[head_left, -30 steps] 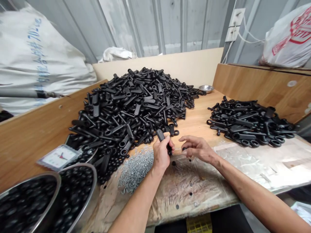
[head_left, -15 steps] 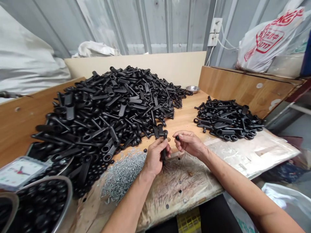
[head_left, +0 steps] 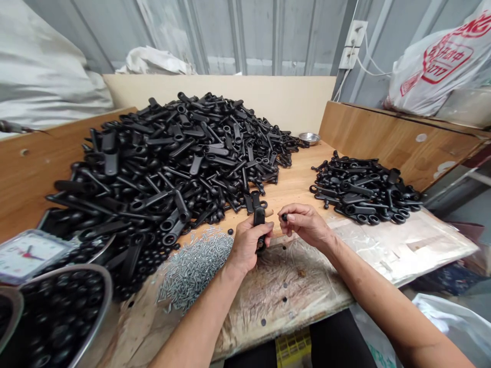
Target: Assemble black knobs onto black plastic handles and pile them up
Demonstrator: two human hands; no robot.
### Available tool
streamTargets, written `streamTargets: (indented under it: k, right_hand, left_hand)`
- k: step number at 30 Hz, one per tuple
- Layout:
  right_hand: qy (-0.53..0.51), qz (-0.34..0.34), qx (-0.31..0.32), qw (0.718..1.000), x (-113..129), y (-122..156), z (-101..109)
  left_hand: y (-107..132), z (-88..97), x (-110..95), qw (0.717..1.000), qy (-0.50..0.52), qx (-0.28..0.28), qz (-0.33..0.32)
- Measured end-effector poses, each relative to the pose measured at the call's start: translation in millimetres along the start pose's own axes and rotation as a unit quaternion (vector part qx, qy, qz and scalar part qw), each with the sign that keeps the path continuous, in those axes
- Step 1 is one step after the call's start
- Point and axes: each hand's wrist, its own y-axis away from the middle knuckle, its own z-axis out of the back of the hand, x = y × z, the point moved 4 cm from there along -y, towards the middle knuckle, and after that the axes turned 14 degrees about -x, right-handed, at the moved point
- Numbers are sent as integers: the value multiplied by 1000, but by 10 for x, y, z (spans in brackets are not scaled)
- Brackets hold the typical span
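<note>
Handle [head_left: 259, 216] in left hand [head_left: 244, 243]: matt, plastic-looking. Pins [head_left: 195, 270]: bright metal. Bench [head_left: 293, 191]: smooth wood; front covering [head_left: 318, 286] wrinkled, glossy. Dish [head_left: 309, 137]: shiny metal.

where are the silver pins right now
In the head view, the silver pins lie heaped left of centre, just left of the left hand and on the near side of the big black pile.
</note>
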Motion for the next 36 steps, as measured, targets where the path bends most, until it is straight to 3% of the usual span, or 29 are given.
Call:
streamTargets:
  k: [2,6,9,12,17,20,23,26,29,33,36]
  right_hand:
    - [61,32,-18,997,6,13,-5]
    - [115,53,46,991,-31,64,-100]
    - [202,148,14,968,-20,52,-69]
    - [329,233,3,915,1,41,-35]
    - [568,279,59,772,-3,80,-94]
    - [612,257,81,743,-20,92,-101]
    - [577,229,55,782,-6,63,-42]
    - [433,174,-27,884,25,11,63]
    - [233,65,-52,969,-17,-9,73]
    - [79,-31,-33,996,-101,18,-53]
    - [37,-58,-42,997,-152,21,-103]
  left_hand:
    - [-6,-9,25,999,14,14,29]
    - [15,-62,56,996,33,53,71]
    - [-3,-52,73,995,32,35,88]
    - [-50,-15,90,997,29,-6,73]
    - [-75,13,158,996,-68,-64,8]
    - [-75,-7,196,994,-92,-57,-12]
    - [-75,-22,215,996,-79,-43,-1]
    - [-69,-22,207,997,-67,-45,0]
    - [-57,-7,159,986,-138,-67,-70]
    - [-16,-10,47,926,-280,-100,-230]
    - [-2,-2,21,896,-335,-123,-264]
